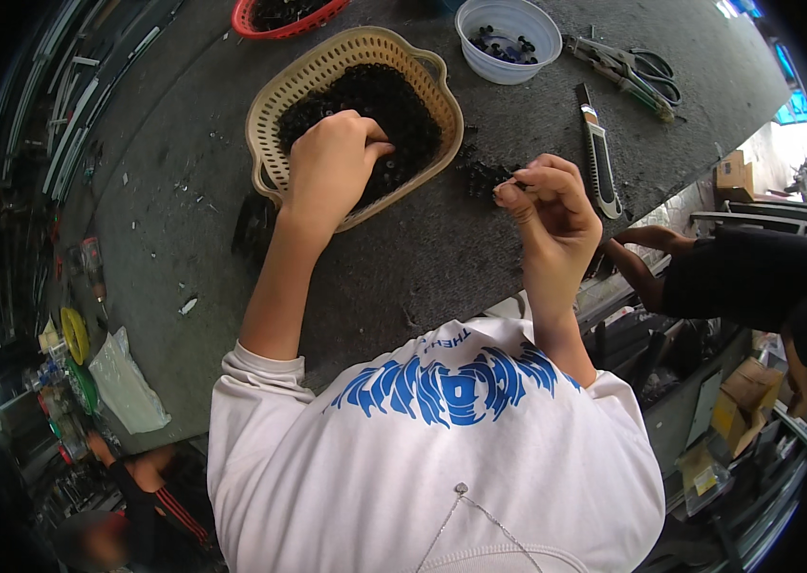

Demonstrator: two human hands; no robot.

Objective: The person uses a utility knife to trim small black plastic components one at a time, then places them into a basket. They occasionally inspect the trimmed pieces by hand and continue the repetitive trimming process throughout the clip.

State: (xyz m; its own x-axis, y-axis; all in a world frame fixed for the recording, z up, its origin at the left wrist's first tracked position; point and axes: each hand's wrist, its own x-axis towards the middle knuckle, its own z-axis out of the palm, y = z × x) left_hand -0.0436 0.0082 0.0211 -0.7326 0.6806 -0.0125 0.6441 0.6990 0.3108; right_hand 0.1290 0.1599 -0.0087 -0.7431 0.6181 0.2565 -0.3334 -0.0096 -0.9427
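A tan perforated plastic basket (265, 105) holds a heap of small black parts (365, 91). My left hand (327, 167) reaches into it from the near left side, fingers bent down at the heap and drawn toward the thumb. Whatever lies between those fingertips is too small to make out. Right of the basket, my right hand (556, 210) is raised over the table, thumb and forefinger pinched on a small black part (518, 180). Just beside those fingertips, a small cluster of black pieces (486, 180) rests on the dark tabletop (403, 263).
A white bowl (509, 67) with a few black parts stands behind, near pliers (614, 67) and scissors (657, 76). A utility knife (599, 158) lies at the right. A red basket (289, 24) sits at the far edge. Other people are at both sides.
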